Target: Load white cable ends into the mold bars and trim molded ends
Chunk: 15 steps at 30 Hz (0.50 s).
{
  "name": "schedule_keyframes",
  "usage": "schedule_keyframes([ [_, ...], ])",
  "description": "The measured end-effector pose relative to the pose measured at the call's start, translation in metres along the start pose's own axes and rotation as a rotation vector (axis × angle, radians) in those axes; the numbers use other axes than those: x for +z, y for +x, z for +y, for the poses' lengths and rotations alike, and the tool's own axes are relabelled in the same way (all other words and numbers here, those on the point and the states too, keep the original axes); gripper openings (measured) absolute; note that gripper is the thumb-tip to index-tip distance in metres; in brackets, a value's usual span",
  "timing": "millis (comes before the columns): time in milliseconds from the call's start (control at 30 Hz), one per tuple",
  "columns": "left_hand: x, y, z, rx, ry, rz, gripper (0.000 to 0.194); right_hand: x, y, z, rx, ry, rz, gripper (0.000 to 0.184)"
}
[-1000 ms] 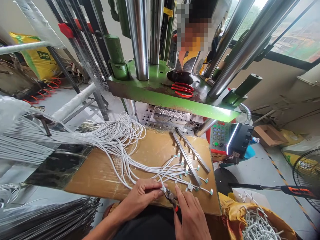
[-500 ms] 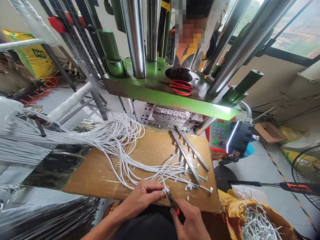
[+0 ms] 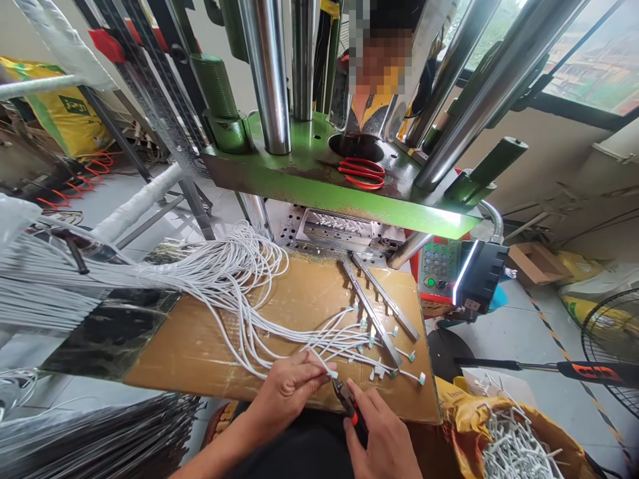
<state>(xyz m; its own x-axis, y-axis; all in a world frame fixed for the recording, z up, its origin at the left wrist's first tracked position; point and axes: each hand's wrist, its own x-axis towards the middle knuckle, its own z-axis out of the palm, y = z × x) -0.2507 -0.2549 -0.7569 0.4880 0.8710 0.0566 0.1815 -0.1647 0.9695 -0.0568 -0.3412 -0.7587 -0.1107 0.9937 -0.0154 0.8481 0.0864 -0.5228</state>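
My left hand (image 3: 289,389) pinches the end of a white cable (image 3: 319,362) at the near edge of the brown cardboard-covered bench (image 3: 200,346). My right hand (image 3: 382,436) grips small red-handled cutters (image 3: 345,399), whose jaws touch the cable's tip just right of my left fingers. A bundle of white cables (image 3: 234,279) fans from the left across the bench; their ends carry small white and teal moulded plugs (image 3: 379,369). Two metal strips (image 3: 379,309) lie diagonally on the bench beyond the plugs.
A green press (image 3: 324,183) with steel columns stands behind the bench, red scissors (image 3: 362,174) on its plate. A person stands behind the press. A control box (image 3: 442,269) sits at the right. A yellow bag (image 3: 514,439) of white offcuts lies lower right, dark cables (image 3: 100,439) lower left.
My left hand shifted slightly along the bench edge, still pinching a cable end. My right hand pulled back with the cutters, then brought them to the cable tip again.
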Motion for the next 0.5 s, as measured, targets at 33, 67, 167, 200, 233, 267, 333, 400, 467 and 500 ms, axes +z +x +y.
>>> schedule_keyframes([
  [33,0.0,-0.001,-0.001,0.035,0.025,0.007,0.023,0.0,0.0,-0.002,0.01,0.002,-0.003,0.045],
  [67,0.0,-0.001,-0.002,0.066,0.05,0.016,0.025,0.001,-0.001,-0.003,0.011,0.006,-0.016,0.041],
  [167,0.001,-0.001,-0.003,0.122,0.092,0.027,0.027,-0.002,-0.001,-0.004,0.004,0.018,-0.062,0.034],
  [200,0.001,-0.001,-0.003,0.131,0.098,0.025,0.028,-0.004,0.0,-0.004,0.003,0.016,-0.077,0.035],
  [233,0.002,-0.001,-0.003,0.141,0.105,0.024,0.029,-0.008,0.001,-0.003,-0.004,0.009,-0.097,0.037],
  [267,0.002,-0.001,-0.004,0.157,0.119,0.024,0.03,-0.011,0.002,-0.002,-0.01,-0.002,-0.122,0.04],
  [333,0.001,-0.002,-0.007,0.207,0.168,0.023,0.034,-0.019,0.004,-0.001,-0.017,-0.032,-0.179,0.046],
  [400,0.0,-0.003,-0.012,0.283,0.231,0.014,0.043,-0.026,0.006,-0.002,-0.008,-0.061,-0.221,0.049],
  [467,-0.002,-0.005,-0.017,0.367,0.273,-0.005,0.052,-0.028,0.007,-0.004,0.01,-0.081,-0.232,0.047],
  [500,-0.004,-0.006,-0.019,0.399,0.281,-0.017,0.056,-0.028,0.006,-0.005,0.016,-0.083,-0.233,0.046],
])
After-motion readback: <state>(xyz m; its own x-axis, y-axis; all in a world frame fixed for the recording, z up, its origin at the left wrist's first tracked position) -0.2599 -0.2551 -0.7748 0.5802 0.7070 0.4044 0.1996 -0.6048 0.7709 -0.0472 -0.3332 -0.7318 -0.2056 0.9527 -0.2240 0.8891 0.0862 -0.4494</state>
